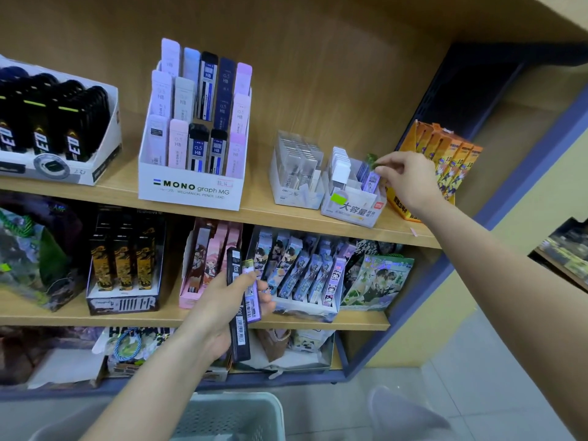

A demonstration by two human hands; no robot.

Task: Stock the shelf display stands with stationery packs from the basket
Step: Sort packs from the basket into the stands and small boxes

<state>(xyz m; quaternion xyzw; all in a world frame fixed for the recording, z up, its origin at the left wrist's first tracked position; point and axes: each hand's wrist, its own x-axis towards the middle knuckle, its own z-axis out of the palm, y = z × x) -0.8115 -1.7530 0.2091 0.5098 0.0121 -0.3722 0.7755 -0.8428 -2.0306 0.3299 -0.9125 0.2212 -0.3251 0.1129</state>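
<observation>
Two slim packs gripped by left hand, right hand pinching green pack, cardboard stand

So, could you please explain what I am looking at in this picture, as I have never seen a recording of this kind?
There is no machine here. A person wears one wide-angle camera on the head, so you look forward and down along their own arms. In front are wooden shelves holding cardboard display stands, among them a white MONO stand of pencil-lead cases on the upper shelf. The left hand grips a black pack and a purple pack in front of the shelf below. The right hand reaches to a small white stand on the upper shelf and pinches a green pack above it. The pale basket shows at the bottom edge, below the arms.
</observation>
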